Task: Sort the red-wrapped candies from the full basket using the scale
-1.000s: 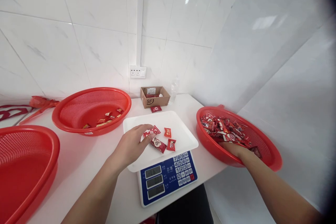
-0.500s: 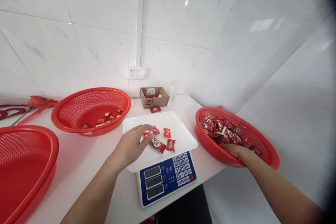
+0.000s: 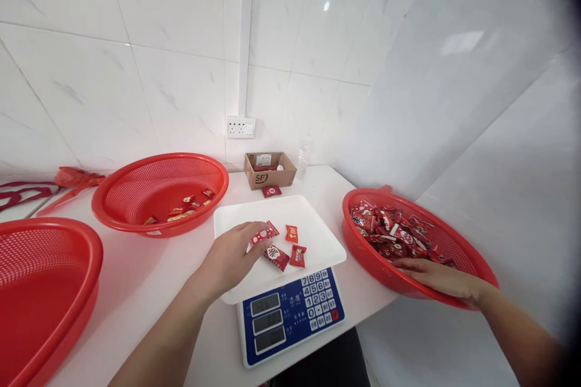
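My left hand [image 3: 236,257] is closed on a pink-and-red candy packet [image 3: 265,233] above the white tray [image 3: 318,236] of a digital scale [image 3: 290,314]. Close to its fingertips lies a dark red packet [image 3: 276,257] with a cream label. Two small red candies, an orange-red one [image 3: 292,233] and a darker one [image 3: 298,256], rest farther right on the tray. At the right, my right hand [image 3: 436,277] reaches over the near rim of a red plastic basket [image 3: 363,248] full of wrapped candies [image 3: 394,233]. Its fingers are stretched out along the candies, their tips partly hidden.
A second red basket [image 3: 118,193] with several snacks stands at the back left, and another red basket [image 3: 86,266] at the near left. Behind the scale are a small cardboard box [image 3: 276,178], a red packet [image 3: 271,191] and a clear bottle [image 3: 303,160]. A wall socket [image 3: 240,127] sits above.
My right hand has risen from deep among the candies toward the basket's near rim. The left hand still holds its packet over the tray. The whole view has shifted slightly.
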A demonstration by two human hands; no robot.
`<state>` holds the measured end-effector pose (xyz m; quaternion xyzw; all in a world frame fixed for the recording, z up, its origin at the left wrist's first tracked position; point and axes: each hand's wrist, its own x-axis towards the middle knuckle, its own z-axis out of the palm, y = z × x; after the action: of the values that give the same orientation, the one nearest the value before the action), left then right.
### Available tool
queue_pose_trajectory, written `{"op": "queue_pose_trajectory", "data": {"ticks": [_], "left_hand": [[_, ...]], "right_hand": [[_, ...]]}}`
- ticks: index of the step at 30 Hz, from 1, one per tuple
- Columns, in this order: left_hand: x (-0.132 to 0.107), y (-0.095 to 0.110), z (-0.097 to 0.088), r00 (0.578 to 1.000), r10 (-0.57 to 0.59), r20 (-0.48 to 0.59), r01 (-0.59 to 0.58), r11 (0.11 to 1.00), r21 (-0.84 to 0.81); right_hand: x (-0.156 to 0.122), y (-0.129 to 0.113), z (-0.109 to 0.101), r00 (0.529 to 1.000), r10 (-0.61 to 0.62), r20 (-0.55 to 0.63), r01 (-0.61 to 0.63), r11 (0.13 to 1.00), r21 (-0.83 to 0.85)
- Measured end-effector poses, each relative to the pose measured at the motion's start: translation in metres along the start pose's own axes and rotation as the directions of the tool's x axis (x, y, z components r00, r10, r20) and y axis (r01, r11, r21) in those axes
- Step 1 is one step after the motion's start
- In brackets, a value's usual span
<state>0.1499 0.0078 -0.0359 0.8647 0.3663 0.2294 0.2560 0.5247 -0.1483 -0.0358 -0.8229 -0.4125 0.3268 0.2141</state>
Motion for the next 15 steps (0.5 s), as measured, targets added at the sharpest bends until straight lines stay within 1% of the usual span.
{"op": "queue_pose_trajectory", "data": {"ticks": [1, 4, 6, 9, 10, 12, 14, 15], "left_hand": [[0.000, 0.000, 0.000, 1.000, -0.003, 0.003, 0.003, 1.000, 0.004], [0.000, 0.000, 0.001, 1.000, -0.004, 0.010, 0.004, 1.000, 0.009], [0.000, 0.000, 0.000, 1.000, -0.002, 0.012, 0.001, 1.000, 0.011], [-0.001, 0.000, -0.001, 1.000, -0.007, 0.014, 0.007, 1.000, 0.015], [0.000, 0.000, -0.001, 1.000, -0.012, 0.016, 0.012, 1.000, 0.015], [0.000, 0.000, -0.001, 1.000, -0.016, 0.024, 0.016, 1.000, 0.013], [0.001, 0.000, -0.001, 0.999, -0.014, 0.033, 0.013, 1.000, 0.012], [0.001, 0.001, -0.001, 0.999, -0.013, 0.037, 0.013, 1.000, 0.012]], "right_hand": [[-0.002, -0.003, 0.000, 0.998, 0.012, 0.063, -0.016, 0.997, 0.075], [-0.004, -0.007, 0.002, 0.999, -0.005, 0.035, -0.002, 0.979, 0.206], [-0.002, -0.004, 0.004, 1.000, -0.004, 0.009, 0.002, 0.971, 0.240], [0.003, 0.004, 0.003, 1.000, 0.007, 0.001, -0.007, 0.973, 0.231], [0.004, 0.007, 0.002, 1.000, 0.001, 0.021, -0.006, 0.973, 0.230], [0.006, 0.008, 0.000, 0.995, -0.028, 0.098, 0.004, 0.971, 0.237], [0.005, 0.005, -0.002, 0.982, -0.061, 0.179, 0.014, 0.968, 0.252], [0.005, 0.003, -0.002, 0.977, -0.077, 0.201, 0.022, 0.965, 0.263]]}}
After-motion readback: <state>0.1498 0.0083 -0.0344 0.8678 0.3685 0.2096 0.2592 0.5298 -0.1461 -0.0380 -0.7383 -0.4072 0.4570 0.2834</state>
